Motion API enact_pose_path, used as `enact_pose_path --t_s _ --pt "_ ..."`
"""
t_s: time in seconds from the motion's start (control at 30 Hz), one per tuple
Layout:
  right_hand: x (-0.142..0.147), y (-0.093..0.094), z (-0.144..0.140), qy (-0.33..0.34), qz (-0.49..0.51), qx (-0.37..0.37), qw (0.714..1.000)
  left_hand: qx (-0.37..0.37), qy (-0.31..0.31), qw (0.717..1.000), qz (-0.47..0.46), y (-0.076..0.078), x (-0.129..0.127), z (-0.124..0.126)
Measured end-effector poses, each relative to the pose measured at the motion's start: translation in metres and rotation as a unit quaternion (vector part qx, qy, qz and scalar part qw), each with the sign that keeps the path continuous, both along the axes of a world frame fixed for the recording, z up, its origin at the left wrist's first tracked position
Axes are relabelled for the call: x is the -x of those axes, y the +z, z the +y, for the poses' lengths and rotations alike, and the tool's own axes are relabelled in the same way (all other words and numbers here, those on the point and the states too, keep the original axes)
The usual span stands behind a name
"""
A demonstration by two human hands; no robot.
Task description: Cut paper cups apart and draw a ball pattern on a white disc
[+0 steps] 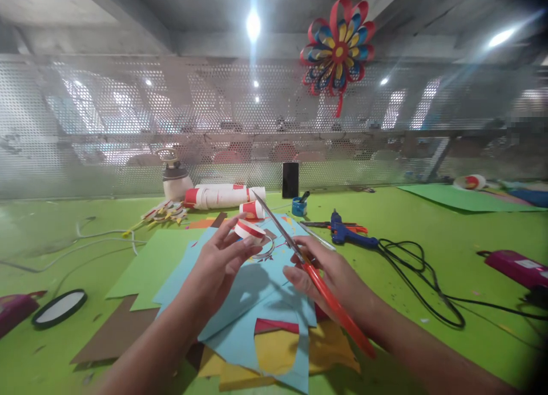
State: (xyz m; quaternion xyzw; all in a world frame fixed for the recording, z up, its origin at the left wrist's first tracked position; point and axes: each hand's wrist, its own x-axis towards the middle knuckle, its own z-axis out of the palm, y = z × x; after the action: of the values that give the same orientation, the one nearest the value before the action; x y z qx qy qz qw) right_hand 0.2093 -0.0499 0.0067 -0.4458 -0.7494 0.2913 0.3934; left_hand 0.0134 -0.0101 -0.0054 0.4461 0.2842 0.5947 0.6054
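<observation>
My left hand (220, 263) pinches a small rolled loop of red and white paper (249, 230) at its fingertips, above a pile of coloured paper sheets. My right hand (331, 278) grips red-handled scissors (319, 283), whose blades (274, 221) point up and left, ending just right of the paper loop. A thin grey strip curls down from the loop between the two hands. Light blue sheets (257, 292) lie directly under both hands.
Green table (428, 269). Blue glue gun (349, 232) with black cord (422, 278) at right; pink device (516, 266) far right. White and red paper rolls (225, 196), a bottle (176, 178), a phone (290, 180) at the back. A black ring (59, 308) at left. Paper flower (338, 47) hangs on mesh.
</observation>
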Motion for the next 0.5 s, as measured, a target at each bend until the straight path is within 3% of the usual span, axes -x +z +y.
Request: enact_pose_path --t_s 0.2,0.5 --pt "0.0006 0.0010 -0.0022 -0.007 -0.009 -0.005 1.000 0.013 -0.020 0.999 -0.049 0.0051 0.0009 0.0009" --pt "0.0016 0.0001 -0.0031 -0.025 -0.031 -0.019 0.999 0.010 -0.042 0.998 -0.036 0.0031 0.0061 0.0044"
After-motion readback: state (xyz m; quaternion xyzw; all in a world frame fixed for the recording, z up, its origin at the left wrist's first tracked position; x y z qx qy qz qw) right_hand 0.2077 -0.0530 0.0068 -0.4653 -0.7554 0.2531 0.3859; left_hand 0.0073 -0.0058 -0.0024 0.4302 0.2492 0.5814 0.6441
